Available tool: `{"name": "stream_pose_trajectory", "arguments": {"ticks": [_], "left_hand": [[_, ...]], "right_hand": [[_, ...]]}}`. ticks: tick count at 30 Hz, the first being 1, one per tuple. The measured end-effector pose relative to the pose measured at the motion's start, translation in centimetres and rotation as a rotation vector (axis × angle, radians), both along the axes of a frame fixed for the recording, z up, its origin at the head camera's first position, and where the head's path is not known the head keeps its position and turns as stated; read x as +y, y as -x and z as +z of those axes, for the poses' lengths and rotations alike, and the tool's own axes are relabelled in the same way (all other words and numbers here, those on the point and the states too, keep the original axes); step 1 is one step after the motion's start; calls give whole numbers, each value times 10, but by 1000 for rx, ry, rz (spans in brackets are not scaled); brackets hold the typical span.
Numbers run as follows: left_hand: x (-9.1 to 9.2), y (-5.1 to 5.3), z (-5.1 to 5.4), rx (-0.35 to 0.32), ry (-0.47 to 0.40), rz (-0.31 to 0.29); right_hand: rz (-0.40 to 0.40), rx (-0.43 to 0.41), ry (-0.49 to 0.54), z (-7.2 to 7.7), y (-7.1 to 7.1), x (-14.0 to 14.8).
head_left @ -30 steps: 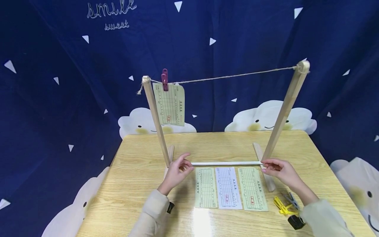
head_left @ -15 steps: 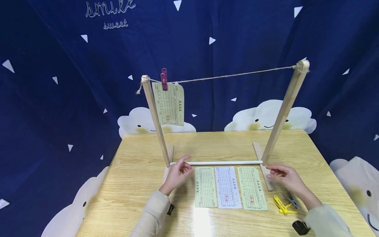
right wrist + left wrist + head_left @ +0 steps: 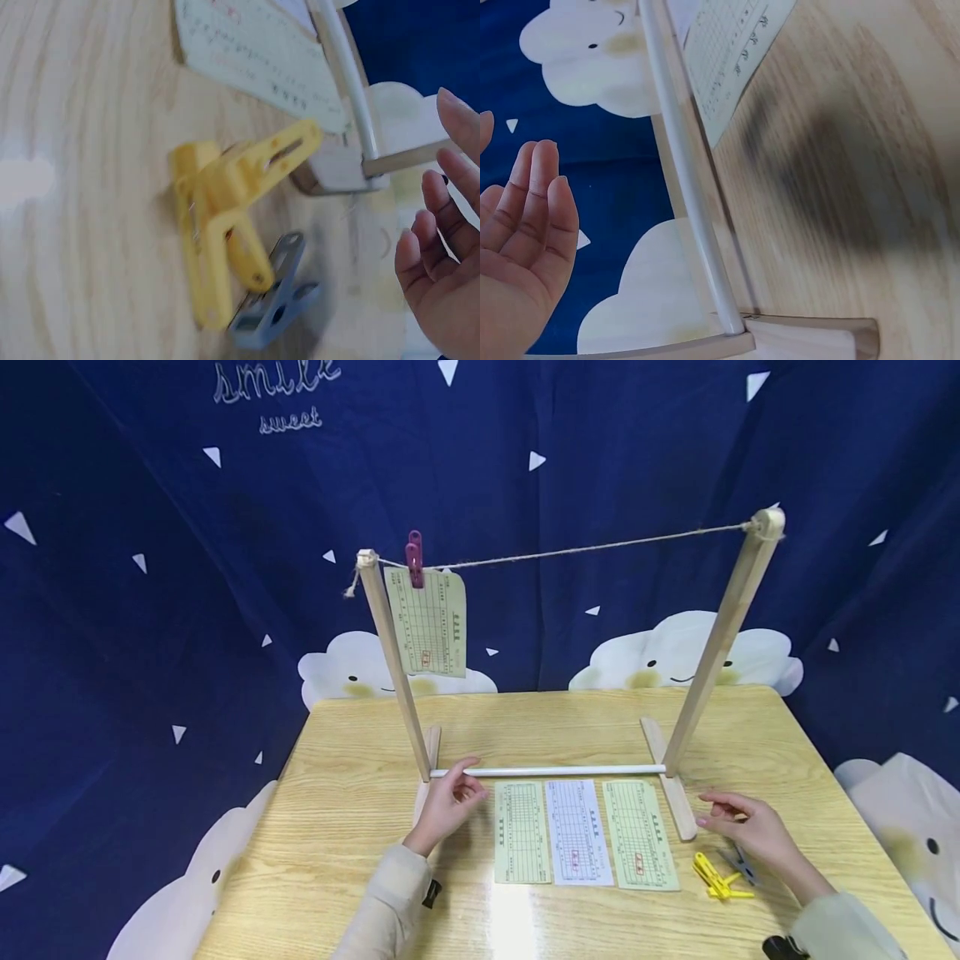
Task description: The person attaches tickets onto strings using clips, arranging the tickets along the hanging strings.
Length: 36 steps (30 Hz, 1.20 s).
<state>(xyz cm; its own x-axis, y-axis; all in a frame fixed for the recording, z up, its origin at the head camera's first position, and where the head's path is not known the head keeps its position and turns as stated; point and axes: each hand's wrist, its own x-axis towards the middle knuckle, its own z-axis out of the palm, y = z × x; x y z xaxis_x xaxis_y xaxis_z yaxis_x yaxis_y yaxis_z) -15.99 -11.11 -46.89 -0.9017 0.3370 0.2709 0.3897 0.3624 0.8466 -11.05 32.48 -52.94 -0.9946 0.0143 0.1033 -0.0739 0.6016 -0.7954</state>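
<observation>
My left hand (image 3: 447,807) hovers near the left end of the white rod (image 3: 555,771), fingers loosely bent and holding nothing. In the left wrist view those fingers (image 3: 534,202) are apart from the rod. My right hand (image 3: 752,828) is in the air right of the stand's right foot, just above the clothes pegs. Its relaxed fingers (image 3: 442,217) hold nothing. Below it lie yellow clothes pegs (image 3: 716,877) and a grey one (image 3: 740,864). Three printed slips lie in a row before the rod: a green one (image 3: 522,832), a white one (image 3: 580,832) and another green one (image 3: 641,835).
A wooden stand has a left post (image 3: 395,668) and a right post (image 3: 716,652), with a string (image 3: 577,550) tied between their tops. A maroon peg (image 3: 415,560) holds a green slip (image 3: 427,625) on the string's left part. Behind the table (image 3: 322,860) hangs a blue curtain (image 3: 480,460).
My right hand has left the rod's right end and moved right and toward me, over the pegs. My left hand has shifted slightly left and off the rod's end. The slips stay put.
</observation>
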Motion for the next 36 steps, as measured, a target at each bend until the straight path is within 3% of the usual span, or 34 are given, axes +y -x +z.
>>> {"name": "stream_pose_trajectory", "arguments": {"ticks": [6,14,20,25,29,36], "left_hand": [[-3,0,-7,3,-1,5],[-4,0,-18,-43,-2,-14],[-7,11,-51,-131,38,-14],[-6,20,-73,-139,60,-10],[1,23,-85,-118,84,-15],[11,24,-98,-130,125,-2]], "right_hand": [[-65,-17,-72,-8,-7,13],[-117,-29,-283,-18,-16,34],[-136,-70,-336,-25,-22,44],[-106,-177,-330,-31,-25,48],[-112,-231,-315,-36,-26,50],[-117,-248,-304,-42,-28,49]]}}
